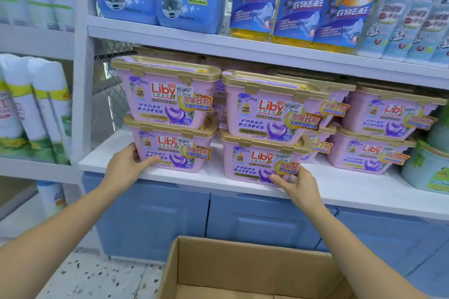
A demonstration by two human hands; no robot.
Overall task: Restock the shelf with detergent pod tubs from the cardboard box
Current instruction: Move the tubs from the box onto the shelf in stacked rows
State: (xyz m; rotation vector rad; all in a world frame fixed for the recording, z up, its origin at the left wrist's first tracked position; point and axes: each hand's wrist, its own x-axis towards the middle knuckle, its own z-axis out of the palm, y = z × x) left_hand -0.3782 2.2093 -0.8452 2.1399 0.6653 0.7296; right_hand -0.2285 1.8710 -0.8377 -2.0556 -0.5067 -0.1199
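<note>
My left hand (128, 165) grips the lower left corner of the left tub (175, 150), thumb across its front and fingers round its side. My right hand (300, 185) holds the lower right corner of the right tub (255, 160), thumb pressed on its front label and fingers curled at its edge. Both tubs sit on the shelf (216, 177) just past my knuckles, each under one of the upper tubs (167, 94). Further tubs (374, 153) stand right of my right hand. The box (194, 262) lies open below, between my forearms.
</note>
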